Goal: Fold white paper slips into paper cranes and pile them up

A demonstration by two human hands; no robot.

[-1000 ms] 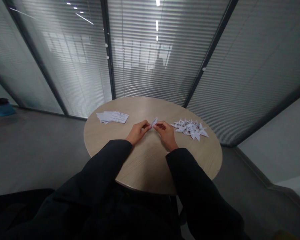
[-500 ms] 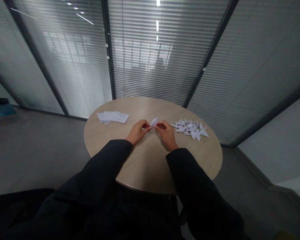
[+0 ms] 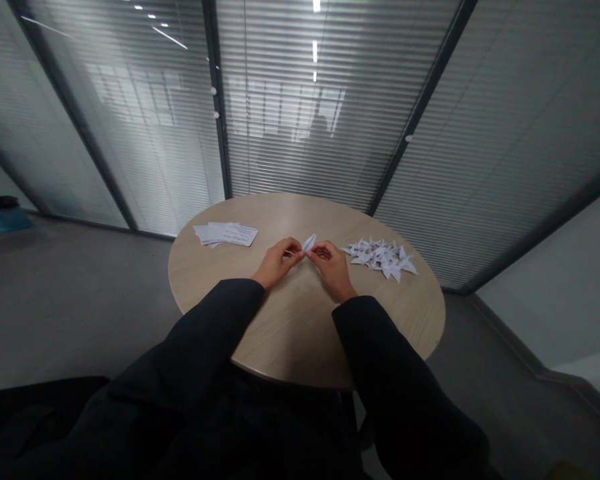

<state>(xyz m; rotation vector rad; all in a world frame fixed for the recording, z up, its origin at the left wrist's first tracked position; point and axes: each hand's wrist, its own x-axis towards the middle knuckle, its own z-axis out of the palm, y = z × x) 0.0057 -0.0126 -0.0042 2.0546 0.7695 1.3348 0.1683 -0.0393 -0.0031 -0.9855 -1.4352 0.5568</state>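
While the left hand [image 3: 279,261] and right hand [image 3: 331,265] pinch a folded white paper piece [image 3: 309,244] between them, its long axis slants up toward the right hand, with folded paper cranes [image 3: 380,259] just beyond that hand.

Since earlier frames: slight inward shift of left hand [image 3: 278,262] toward the folded white paper [image 3: 309,243]; minor rotation of the head-camera view, slightly more level.
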